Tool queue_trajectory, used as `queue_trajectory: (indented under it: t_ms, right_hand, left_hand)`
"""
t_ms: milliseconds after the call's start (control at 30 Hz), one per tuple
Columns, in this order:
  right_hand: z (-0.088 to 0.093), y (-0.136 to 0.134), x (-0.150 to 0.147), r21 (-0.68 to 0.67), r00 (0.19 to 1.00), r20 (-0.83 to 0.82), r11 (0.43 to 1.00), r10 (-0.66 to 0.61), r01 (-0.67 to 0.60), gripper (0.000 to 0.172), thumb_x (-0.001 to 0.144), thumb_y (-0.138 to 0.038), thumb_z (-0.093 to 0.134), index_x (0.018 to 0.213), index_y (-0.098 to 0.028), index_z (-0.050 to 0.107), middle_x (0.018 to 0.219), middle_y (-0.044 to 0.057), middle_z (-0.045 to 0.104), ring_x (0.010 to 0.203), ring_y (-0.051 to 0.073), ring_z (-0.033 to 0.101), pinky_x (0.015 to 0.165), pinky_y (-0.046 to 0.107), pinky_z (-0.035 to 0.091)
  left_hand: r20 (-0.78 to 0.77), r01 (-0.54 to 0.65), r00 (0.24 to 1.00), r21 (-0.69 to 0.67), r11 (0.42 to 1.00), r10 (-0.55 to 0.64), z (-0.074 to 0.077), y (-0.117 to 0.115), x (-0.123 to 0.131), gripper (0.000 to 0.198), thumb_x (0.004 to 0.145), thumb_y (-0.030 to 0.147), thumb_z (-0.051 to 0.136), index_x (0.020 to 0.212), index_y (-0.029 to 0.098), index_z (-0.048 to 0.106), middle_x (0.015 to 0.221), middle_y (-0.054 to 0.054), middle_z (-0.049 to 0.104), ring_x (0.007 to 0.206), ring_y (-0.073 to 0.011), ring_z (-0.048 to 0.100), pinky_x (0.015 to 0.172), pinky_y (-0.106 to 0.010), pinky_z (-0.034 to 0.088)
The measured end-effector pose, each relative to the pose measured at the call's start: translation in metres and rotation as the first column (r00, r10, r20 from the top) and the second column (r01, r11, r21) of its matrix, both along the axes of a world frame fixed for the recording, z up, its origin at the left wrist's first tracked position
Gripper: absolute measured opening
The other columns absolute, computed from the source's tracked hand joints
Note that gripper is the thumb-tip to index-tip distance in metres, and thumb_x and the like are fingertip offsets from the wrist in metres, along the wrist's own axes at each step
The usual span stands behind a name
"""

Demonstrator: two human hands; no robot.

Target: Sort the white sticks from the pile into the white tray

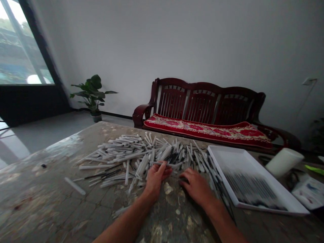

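A thin whitish pen [168, 164] lies across the fingers of my left hand [156, 177], which is closed on it at the near edge of a large heap. To the right, my right hand [194, 184] is low over the table with its fingers curled in. Something small and dark shows by its thumb tip; what it is cannot be made out. The heap of pens [121, 148] holds many translucent white barrels, some with black ends. Thin dark rods [106, 173] lie at its left front, and one loose white barrel [75, 186] is apart from it.
A white shallow tray [222, 172] at the right holds a row of pens [253, 187]. Beyond it are a white cylinder [285, 162] and a white box [310, 192]. Behind the stained table [50, 195] stand a wooden bench [199, 101] and a potted plant [92, 92].
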State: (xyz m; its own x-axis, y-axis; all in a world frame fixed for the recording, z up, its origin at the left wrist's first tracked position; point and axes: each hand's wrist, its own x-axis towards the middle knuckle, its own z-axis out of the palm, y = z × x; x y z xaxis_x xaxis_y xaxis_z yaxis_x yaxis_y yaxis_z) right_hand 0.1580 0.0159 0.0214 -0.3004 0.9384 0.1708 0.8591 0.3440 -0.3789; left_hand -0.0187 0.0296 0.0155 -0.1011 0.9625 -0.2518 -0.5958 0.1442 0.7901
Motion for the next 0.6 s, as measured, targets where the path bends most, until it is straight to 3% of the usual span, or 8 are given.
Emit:
queue_trajectory:
  t_ms: [133, 267, 400, 600]
  right_hand:
    - [-0.004, 0.000, 0.002, 0.032, 0.993, 0.097, 0.997, -0.066, 0.064, 0.013, 0.085, -0.018, 0.059, 0.090, -0.024, 0.069, 0.097, 0.004, 0.066, 0.098, 0.021, 0.060, 0.083, 0.027, 0.042]
    - [-0.005, 0.004, 0.008, 0.110, 0.974, 0.142, 0.981, -0.174, 0.159, 0.022, 0.085, -0.012, 0.054, 0.094, -0.025, 0.069, 0.099, 0.005, 0.067, 0.101, 0.021, 0.059, 0.085, 0.028, 0.041]
    - [0.001, 0.010, 0.023, 0.161, 0.959, 0.081, 0.953, -0.273, 0.258, 0.026, 0.086, -0.013, 0.049, 0.097, -0.024, 0.070, 0.102, 0.005, 0.070, 0.101, 0.020, 0.061, 0.085, 0.027, 0.042]
    - [0.021, 0.018, 0.066, 0.100, 0.898, 0.005, 0.894, -0.440, 0.437, 0.026, 0.087, -0.021, 0.049, 0.099, -0.025, 0.072, 0.101, 0.004, 0.074, 0.091, 0.021, 0.068, 0.074, 0.028, 0.044]
  left_hand:
    - [0.069, 0.080, 0.995, -0.080, 0.994, -0.074, -0.007, -0.013, 0.012, 0.022, 0.076, 0.029, 0.076, 0.083, 0.016, 0.059, 0.073, -0.005, 0.072, 0.063, -0.0167, 0.071, 0.060, -0.027, 0.057]
    - [0.052, 0.164, 0.986, -0.109, 0.980, -0.160, -0.010, -0.020, 0.017, 0.023, 0.076, 0.029, 0.076, 0.084, 0.015, 0.060, 0.073, -0.006, 0.072, 0.063, -0.0181, 0.072, 0.060, -0.027, 0.057]
    - [0.052, 0.085, 0.996, -0.121, 0.989, -0.079, -0.009, -0.011, 0.013, 0.020, 0.078, 0.028, 0.074, 0.083, 0.015, 0.060, 0.073, -0.006, 0.072, 0.063, -0.0156, 0.071, 0.062, -0.024, 0.056]
    - [0.008, 0.009, 1.000, -0.056, 0.998, -0.009, -0.008, 0.002, 0.007, 0.020, 0.078, 0.029, 0.074, 0.083, 0.014, 0.062, 0.074, -0.006, 0.072, 0.062, -0.0144, 0.071, 0.060, -0.022, 0.056]
